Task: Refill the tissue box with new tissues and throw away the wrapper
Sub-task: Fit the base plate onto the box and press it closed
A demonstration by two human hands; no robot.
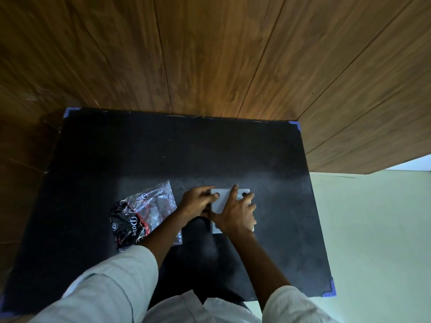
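Fingers [234,194] of both hands press the white tissue box [224,199] beside the wrapper [140,217].

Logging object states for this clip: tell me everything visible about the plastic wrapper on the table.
The wrapper is thin, crinkled plastic, clear and glossy at its far end, black at its near end with red and white print and the word "Dove". It looks flat and emptied, lying at an angle on the black table, left of the white tissue box. Neither hand grips it; the left forearm crosses over its near right corner, though contact cannot be confirmed.
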